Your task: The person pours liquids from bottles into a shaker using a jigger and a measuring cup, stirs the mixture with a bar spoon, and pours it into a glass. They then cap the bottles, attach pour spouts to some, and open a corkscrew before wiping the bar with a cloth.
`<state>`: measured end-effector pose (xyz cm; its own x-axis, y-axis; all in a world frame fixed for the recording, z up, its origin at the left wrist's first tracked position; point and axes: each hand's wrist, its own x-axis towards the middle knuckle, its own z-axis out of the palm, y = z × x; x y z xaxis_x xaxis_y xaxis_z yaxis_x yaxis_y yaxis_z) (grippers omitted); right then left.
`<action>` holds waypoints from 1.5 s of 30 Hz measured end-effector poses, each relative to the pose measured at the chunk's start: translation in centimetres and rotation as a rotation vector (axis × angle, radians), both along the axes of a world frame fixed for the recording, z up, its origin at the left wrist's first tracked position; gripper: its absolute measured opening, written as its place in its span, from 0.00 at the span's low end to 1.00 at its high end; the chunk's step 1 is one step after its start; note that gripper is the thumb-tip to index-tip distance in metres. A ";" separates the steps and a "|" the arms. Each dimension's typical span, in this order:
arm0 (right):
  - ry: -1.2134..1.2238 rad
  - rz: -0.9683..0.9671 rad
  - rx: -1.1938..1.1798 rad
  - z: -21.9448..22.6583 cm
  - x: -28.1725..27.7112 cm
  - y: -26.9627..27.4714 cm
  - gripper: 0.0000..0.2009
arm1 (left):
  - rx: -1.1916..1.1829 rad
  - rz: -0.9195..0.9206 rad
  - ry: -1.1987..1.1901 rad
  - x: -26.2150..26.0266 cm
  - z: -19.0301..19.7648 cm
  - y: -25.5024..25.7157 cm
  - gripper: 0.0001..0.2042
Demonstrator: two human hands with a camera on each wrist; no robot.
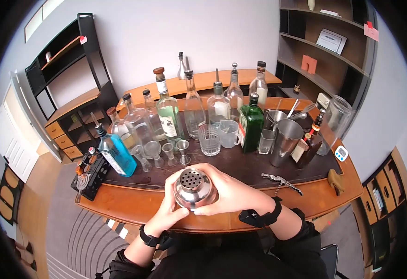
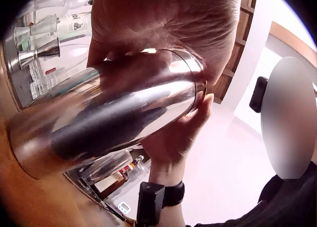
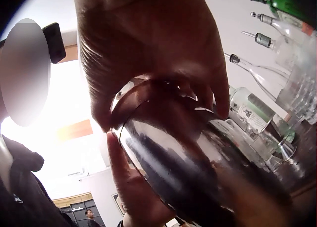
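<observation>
A steel cocktail shaker (image 1: 195,199) stands at the front edge of the table, between both hands, its perforated strainer top (image 1: 192,179) facing up. The left hand (image 1: 168,202) curls round its shoulder from the left, thumb at the near side. From the right, the right hand (image 1: 229,188) grips the same upper part, the two thumbs close together. In the left wrist view the tall smooth shaker body (image 2: 109,120) reaches down to the wooden table edge (image 2: 54,202). The right wrist view shows fingers wrapped round the seam near the top of the body.
Several jiggers (image 1: 182,151) stand just beyond the hands, with a blue bottle (image 1: 120,156) to their left. Behind are a cut-glass tumbler (image 1: 209,142), a green bottle (image 1: 251,128) and more bottles. A metal tin (image 1: 286,144), a corkscrew (image 1: 283,180) and a timer (image 1: 341,153) lie rightward.
</observation>
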<state>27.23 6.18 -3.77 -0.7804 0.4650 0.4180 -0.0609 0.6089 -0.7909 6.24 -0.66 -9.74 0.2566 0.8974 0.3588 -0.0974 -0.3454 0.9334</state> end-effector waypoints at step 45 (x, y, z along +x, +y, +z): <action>-0.015 -0.073 0.021 0.5 -1.0 2.0 0.44 | -0.069 -0.036 0.119 0.7 0.1 1.9 0.51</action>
